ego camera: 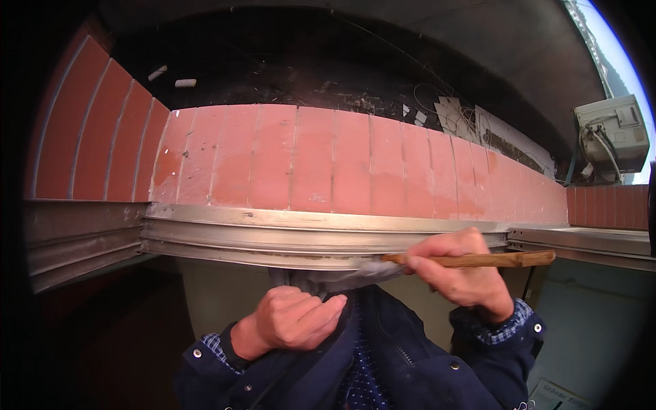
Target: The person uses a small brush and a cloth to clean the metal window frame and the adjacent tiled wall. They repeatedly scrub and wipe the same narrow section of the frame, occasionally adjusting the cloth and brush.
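Observation:
My right hand (458, 269) grips a wooden stick (487, 260), held nearly level, its left end at the inner groove of the metal window track (287, 238). A grey cloth (353, 274) is bunched at that end and hangs along the inner edge of the track. My left hand (300, 318) is closed on the cloth's other part, below the track and close to my jacket. Dark residue shows in the groove left of the stick's tip. How the cloth meets the stick is partly hidden by my right fingers.
Beyond the track lies a red-tiled sill (312, 159), with a tiled side wall (92, 123) at left. Past the sill is a dark ledge with debris, loose wires and pale boards (505, 136). An air conditioner outdoor unit (612, 133) stands at far right.

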Available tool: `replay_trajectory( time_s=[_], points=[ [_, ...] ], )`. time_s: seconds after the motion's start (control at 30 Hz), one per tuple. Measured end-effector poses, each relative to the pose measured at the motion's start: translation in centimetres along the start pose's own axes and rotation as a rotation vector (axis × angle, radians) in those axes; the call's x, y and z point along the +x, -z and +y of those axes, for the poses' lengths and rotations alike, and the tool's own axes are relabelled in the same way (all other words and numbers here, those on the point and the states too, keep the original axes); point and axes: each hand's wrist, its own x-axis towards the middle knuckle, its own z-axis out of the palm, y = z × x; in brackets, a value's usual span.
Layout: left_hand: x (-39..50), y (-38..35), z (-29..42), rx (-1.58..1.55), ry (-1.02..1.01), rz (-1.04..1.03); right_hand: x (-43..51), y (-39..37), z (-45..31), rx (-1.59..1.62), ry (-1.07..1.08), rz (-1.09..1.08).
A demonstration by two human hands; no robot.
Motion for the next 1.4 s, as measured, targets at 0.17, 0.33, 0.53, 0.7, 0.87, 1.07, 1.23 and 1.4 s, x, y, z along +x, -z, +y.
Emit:
replay_trajectory(
  time_s=[0.17,0.33,0.53,0.7,0.87,1.07,1.23,1.4],
  points=[
    [2.0,-2.8,0.0,-0.084,-0.048,-0.035,-5.6,4.6,3.7,0.057,-0.291,0.211],
    [3.2,-3.5,0.2,-0.069,-0.075,-0.110,-6.2,4.4,5.8,0.297,-0.223,0.233],
    [3.2,-3.3,0.6,-0.042,-0.011,-0.123,-2.0,0.8,4.4,0.223,0.007,0.017],
    [3.1,-3.0,0.7,0.065,0.077,-0.038,-0.2,-0.7,4.1,0.244,0.160,0.012],
    [3.2,-2.6,1.2,0.193,0.077,-0.071,-0.1,-0.7,4.3,0.243,0.179,0.013],
    [4.0,-2.9,1.9,0.266,0.168,-0.206,-0.8,0.3,4.8,0.344,0.111,0.032],
    [5.5,-3.9,2.4,0.273,0.236,-0.182,-3.1,2.3,6.5,0.484,0.094,0.197],
    [7.7,-3.6,3.6,0.256,0.306,-0.294,-3.4,1.6,8.9,0.563,0.168,0.320]
  ],
)
